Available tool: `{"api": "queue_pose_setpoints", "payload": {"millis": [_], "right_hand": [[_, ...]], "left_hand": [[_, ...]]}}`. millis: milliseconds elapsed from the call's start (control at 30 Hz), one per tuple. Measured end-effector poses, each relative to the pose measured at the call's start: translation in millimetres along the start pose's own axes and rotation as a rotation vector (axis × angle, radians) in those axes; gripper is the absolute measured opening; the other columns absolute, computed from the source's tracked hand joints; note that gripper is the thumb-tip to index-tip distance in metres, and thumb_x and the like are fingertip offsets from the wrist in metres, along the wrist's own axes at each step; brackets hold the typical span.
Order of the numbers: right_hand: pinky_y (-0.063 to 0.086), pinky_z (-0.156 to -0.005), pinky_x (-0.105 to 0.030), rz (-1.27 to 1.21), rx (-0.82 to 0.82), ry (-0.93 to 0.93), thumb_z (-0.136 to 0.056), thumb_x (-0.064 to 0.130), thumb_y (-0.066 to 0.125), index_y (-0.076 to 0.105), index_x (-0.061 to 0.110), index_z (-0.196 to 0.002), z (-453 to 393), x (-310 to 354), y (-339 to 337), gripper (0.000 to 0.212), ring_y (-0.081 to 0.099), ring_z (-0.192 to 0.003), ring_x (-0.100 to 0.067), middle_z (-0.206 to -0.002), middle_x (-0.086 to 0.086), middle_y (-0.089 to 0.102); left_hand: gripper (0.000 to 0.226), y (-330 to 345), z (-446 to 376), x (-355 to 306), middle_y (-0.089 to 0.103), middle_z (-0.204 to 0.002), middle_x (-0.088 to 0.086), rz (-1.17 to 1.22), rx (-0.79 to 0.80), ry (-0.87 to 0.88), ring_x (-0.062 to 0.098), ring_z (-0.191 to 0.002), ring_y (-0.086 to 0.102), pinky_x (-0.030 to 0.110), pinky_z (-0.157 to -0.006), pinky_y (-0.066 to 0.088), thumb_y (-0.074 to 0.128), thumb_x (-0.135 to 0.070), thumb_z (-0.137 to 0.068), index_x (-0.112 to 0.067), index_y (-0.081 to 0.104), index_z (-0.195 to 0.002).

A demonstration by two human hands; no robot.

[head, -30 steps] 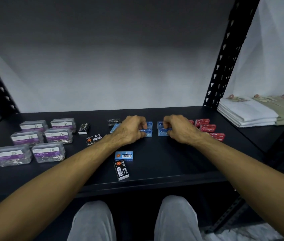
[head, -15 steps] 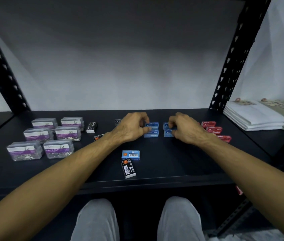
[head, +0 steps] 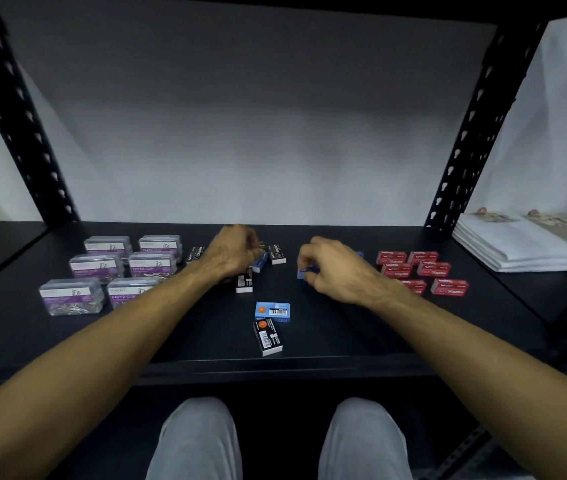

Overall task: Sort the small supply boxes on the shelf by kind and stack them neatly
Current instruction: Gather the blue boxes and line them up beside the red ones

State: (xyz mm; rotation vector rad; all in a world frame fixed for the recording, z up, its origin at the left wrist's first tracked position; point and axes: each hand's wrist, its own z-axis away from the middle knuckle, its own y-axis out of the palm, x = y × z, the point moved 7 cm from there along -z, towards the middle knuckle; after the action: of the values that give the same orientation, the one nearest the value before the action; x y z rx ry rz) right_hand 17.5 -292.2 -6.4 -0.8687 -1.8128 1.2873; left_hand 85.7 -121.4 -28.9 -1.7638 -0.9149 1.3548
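Head view: at mid-shelf (head: 310, 341), the left hand (head: 232, 254) curls round a blue box (head: 260, 262) and the right hand (head: 339, 271) pinches another (head: 306, 273). Clip boxes (head: 96, 268) sit left, red boxes (head: 422, 271) right. The cartons look light and stiff, best gripped by their long sides.

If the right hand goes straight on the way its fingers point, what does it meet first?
The right hand, holding a blue box, points leftward; probably the black staples box comes first, though depth is unclear.
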Motion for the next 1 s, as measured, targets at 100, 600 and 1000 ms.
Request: {"api": "queue_pose_setpoints", "payload": {"millis": [100,600,1000], "right_hand": [[0.046,-0.077,-0.029,-0.026,0.024,-0.017,-0.088,0.019,0.067,0.064,0.019,-0.098,-3,12,7,0.01,0.056,-0.091,-0.016,-0.1,0.003,0.054],[0.047,-0.076,-0.022,-0.241,0.327,-0.005,-0.085,0.031,0.072,0.067,0.027,-0.117,4,35,43,0.032,0.054,-0.078,0.004,-0.096,0.014,0.057],[0.047,-0.065,-0.021,-0.224,0.351,0.045,-0.087,0.023,0.067,0.068,0.021,-0.117,17,32,35,0.029,0.062,-0.081,-0.006,-0.095,0.007,0.068]], "left_hand": [[0.018,5,1,5,0.068,-0.09,0.001,-0.003,0.031,-0.036,0.015,-0.081,0.063,0.028,-0.07,0.046,0.068,-0.03,-0.091,-0.013,0.069,-0.093],[0.044,9,4,-2,0.064,-0.121,0.007,-0.103,0.102,-0.004,0.024,-0.105,0.062,0.034,-0.09,0.05,0.074,-0.021,-0.084,-0.015,0.057,-0.125],[0.027,6,21,2,0.068,-0.094,-0.004,-0.107,0.321,0.042,0.012,-0.084,0.063,0.022,-0.071,0.044,0.073,-0.012,-0.085,-0.019,0.07,-0.111]]}}
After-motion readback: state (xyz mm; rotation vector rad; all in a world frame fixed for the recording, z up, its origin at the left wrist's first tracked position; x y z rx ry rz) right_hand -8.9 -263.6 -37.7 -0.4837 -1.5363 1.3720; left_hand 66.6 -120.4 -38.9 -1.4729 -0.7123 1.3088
